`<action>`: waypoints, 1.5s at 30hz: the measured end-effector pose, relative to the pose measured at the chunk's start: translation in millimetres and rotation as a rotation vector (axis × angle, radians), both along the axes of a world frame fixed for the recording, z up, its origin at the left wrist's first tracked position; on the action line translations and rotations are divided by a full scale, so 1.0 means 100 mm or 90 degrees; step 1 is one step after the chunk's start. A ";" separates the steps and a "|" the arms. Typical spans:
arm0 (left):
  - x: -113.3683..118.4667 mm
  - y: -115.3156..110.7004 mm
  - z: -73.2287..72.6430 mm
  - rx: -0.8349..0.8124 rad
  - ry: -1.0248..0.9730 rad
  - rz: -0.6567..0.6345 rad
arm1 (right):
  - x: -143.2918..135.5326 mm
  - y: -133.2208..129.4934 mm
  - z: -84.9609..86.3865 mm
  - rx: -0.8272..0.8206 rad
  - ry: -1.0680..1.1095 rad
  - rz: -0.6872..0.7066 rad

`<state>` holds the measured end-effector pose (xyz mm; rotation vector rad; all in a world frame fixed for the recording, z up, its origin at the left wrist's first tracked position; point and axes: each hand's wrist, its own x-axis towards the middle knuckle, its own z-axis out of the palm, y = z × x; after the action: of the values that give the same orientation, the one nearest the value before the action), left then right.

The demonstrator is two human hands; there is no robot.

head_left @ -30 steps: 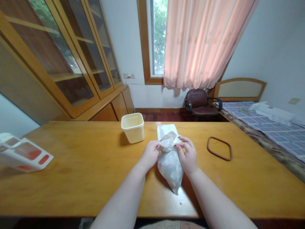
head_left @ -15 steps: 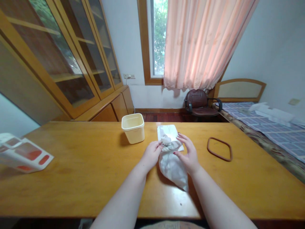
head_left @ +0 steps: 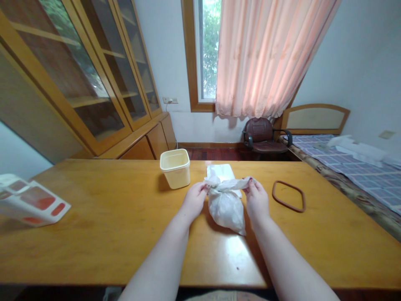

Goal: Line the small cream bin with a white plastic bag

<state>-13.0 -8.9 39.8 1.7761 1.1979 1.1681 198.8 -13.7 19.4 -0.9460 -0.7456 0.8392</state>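
A full white plastic bag [head_left: 227, 211] rests on the wooden table between my forearms, its neck twisted together at the top. My left hand [head_left: 198, 195] pinches the left end of the bag's top. On the other side, my right hand [head_left: 256, 194] grips a stretched strip of the bag's top, pulled out to the right. Behind the bag, a flat white sheet or packet [head_left: 222, 170] lies on the table, partly covered by it. A cream square bin [head_left: 177, 171] stands upright to the left of the bag.
A brown rounded ring-shaped frame [head_left: 288, 196] lies on the table [head_left: 103, 234] at the right. At the far left is a white and red plastic holder [head_left: 34, 205]. Beyond the table are a glass-fronted cabinet, a chair [head_left: 265, 133] and a bed.
My right hand has moved right and closed on a strip of the bag's top, now stretched out. My left hand has shifted slightly left. The bag's lower tip has drawn up.
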 end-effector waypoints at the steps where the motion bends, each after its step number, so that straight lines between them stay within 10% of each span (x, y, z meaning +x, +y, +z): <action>1: 0.00 0.00 0.00 0.003 0.005 0.004 | 0.01 0.03 -0.02 -0.004 0.053 -0.005; 5: 0.02 -0.01 -0.01 0.011 0.026 0.004 | 0.05 0.06 -0.04 -0.024 0.082 -0.092; 9: 0.05 -0.03 0.00 0.021 0.041 -0.007 | 0.04 -0.12 0.06 0.093 -0.176 -0.236; 16: 0.09 -0.10 0.08 0.056 0.096 -0.062 | -0.06 -0.21 0.14 0.236 -0.773 -0.027; 36: -0.03 0.02 -0.04 0.026 -0.055 0.118 | 0.02 -0.05 0.09 -0.032 -0.012 -0.062; 45: 0.06 -0.09 0.02 -0.010 -0.105 -0.045 | -0.11 -0.06 0.07 -0.121 -0.167 0.155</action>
<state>-7.1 -18.0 42.0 1.6626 1.0376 1.2342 187.6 -19.8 26.3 -1.1647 -1.0357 1.0241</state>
